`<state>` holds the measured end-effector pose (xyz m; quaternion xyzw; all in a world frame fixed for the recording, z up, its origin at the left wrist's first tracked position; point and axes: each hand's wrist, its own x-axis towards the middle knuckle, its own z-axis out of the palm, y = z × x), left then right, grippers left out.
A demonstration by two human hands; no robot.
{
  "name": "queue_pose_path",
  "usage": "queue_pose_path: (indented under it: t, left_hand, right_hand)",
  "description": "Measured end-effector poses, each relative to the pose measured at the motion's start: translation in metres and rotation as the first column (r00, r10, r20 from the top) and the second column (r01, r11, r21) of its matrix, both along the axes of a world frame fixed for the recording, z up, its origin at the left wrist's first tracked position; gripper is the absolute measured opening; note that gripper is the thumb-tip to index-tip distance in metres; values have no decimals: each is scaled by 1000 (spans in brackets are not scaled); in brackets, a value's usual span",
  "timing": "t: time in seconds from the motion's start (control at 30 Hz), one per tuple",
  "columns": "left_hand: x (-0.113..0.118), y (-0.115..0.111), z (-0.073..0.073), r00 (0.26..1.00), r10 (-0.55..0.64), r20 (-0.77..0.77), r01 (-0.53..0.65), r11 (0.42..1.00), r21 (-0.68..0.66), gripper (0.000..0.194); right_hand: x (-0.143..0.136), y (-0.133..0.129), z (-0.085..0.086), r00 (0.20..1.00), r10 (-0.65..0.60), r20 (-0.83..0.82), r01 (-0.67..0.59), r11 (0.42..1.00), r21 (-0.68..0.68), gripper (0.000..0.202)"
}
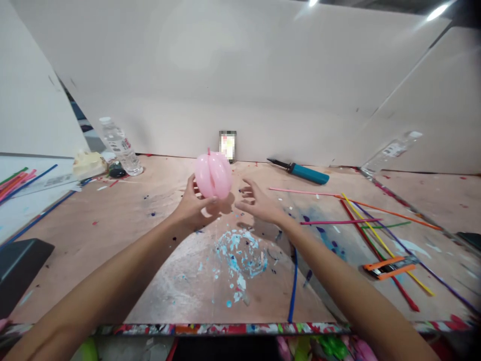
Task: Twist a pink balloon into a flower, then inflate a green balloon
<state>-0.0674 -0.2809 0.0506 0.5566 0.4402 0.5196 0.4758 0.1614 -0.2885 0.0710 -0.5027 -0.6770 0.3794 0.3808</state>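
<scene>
Head camera view shows a rounded, lobed pink balloon (213,176) in the left hand (197,205), over the middle of the tabletop (139,225). Its short stem points up and slightly left, toward the phone side; the grooves between the lobes run down from the stem, leaning a little right, and set its upright axis, though the body is almost as wide as it is tall. The left fingers curve around its left side with the thumb beneath, part-closed on it. The right fingers are spread open and empty, just beside it on the right. A phone (227,145) stands behind, near the white panel (225,75). To the right lie a teal pump (310,174), its nozzle pointing left, and crossed uninflated balloons (319,222) near an orange-edged item (391,267)
</scene>
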Motion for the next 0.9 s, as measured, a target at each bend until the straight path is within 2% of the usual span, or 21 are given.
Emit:
queue_pose_path:
  t: [0.03,0.13,0.3,0.37,0.43,0.5,0.57,0.6,0.63,0.67,0.73,0.77,0.83,0.87,0.9]
  left_hand:
    - [5,3,-2,1000,-29,10,30,999,-12,88]
    - [8,12,-7,989,-106,105,114,991,-67,87]
    - [-5,30,-11,945,-108,309,177,963,-205,45]
    - [-8,35,-13,958,-74,278,136,968,-212,39]
    - [-11,41,-15,986,-39,159,68,982,-175,35]
    - [-20,48,-13,1000,23,6,-23,995,-96,31]
    - [-36,58,-5,981,127,-148,-125,992,24,29]
    - [-47,63,2,945,175,-277,-154,983,96,28]
    - [-60,68,11,869,221,-442,-151,970,188,27]
    - [-73,73,21,747,291,-597,-136,947,291,27]
    - [-100,80,42,672,293,-680,-97,945,312,22]
    - [-113,82,51,614,298,-731,-55,940,337,19]
    - [-133,84,64,555,364,-748,-19,905,426,14]
    - [-140,83,66,570,380,-729,-26,895,446,13]
    - [-146,83,66,631,379,-677,-52,891,450,14]
  right_hand:
    - [-12,12,-4,996,36,-76,-38,999,-24,90]
    - [-36,39,-15,961,26,-275,-33,999,-21,82]
    - [-45,57,-34,900,98,-424,-114,993,-13,64]
    - [-45,57,-37,902,139,-408,-145,989,16,57]
    - [-42,56,-33,917,168,-361,-182,983,-6,56]
    - [-32,55,-20,945,166,-281,-197,976,-88,63]
    - [-12,54,0,983,129,-131,-147,980,-137,72]
    - [1,53,11,992,123,-33,-126,985,-118,69]
    - [16,52,20,993,97,74,-92,993,-68,60]
    - [32,49,27,974,73,214,-69,997,-23,47]
    - [63,41,33,858,54,511,-44,999,-31,34]
    - [76,35,31,786,52,617,-17,998,-62,33]
    - [96,22,19,654,62,754,32,993,-110,31]
    - [102,16,11,607,70,792,37,993,-116,26]
    - [106,10,3,580,81,811,21,993,-115,21]
